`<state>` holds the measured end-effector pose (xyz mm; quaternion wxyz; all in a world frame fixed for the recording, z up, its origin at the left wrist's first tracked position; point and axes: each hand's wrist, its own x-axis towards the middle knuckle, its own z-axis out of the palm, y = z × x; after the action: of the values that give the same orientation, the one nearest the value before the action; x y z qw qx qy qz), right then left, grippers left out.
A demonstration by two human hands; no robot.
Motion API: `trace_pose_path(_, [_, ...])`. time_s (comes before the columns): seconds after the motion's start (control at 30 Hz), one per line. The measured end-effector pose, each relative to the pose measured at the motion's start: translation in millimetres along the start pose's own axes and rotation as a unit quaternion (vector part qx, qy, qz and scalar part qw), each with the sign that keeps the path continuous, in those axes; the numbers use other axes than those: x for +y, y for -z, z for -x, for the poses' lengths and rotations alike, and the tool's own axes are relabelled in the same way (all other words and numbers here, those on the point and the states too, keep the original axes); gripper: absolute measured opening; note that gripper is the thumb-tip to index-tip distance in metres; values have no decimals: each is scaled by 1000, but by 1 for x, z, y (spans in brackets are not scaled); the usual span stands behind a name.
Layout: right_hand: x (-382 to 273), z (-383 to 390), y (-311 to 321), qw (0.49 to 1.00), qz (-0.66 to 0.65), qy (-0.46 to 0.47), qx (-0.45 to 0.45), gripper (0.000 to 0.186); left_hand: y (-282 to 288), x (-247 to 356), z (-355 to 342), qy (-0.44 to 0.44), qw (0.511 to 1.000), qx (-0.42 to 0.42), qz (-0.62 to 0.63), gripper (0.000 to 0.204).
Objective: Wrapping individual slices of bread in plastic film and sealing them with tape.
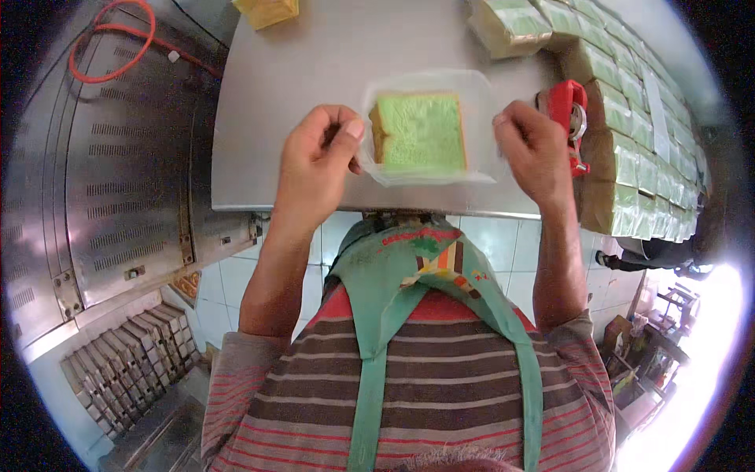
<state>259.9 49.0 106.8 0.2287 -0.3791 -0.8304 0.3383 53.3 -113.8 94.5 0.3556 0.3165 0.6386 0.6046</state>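
A squarish green piece of bread [422,130] with browned sides lies on the table in front of me. Around it spreads a sheet of clear plastic wrap [479,161], its edges loose and slightly blurred. At the left edge of the wrap, my left hand [317,161] is closed, thumb and forefinger pinched on the plastic. My right hand [537,148] is curled closed at the opposite edge, its fingertips pinching the wrap there. Just beyond the right hand stands a red tape dispenser [564,106] with a roll of tape.
Wrapped green bread packs [629,169] are stacked in rows along the table's right side. A yellow pack [267,11] sits at the far left of the metal table [255,141]. Left of the table are a steel cabinet [130,157] and an orange hose [149,35].
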Motion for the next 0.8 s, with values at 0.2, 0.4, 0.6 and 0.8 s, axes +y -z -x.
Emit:
trace_pose_path(0.2, [-1,0,4,996,69,51,-11,14,8,-10,-13,51,995,-22,-84,18])
trace_pose_path(0.4, [-28,15,19,979,27,179,-88,20,5,-6,-38,-164,948,65,-264,34])
trace_pose_path(0.6, [-22,13,24,940,184,245,-147,10,4,14,-81,-90,886,-117,-439,26])
trace_pose_path(0.8, [-10,13,28,955,95,241,-147,6,7,16,-74,-99,897,-38,-429,18])
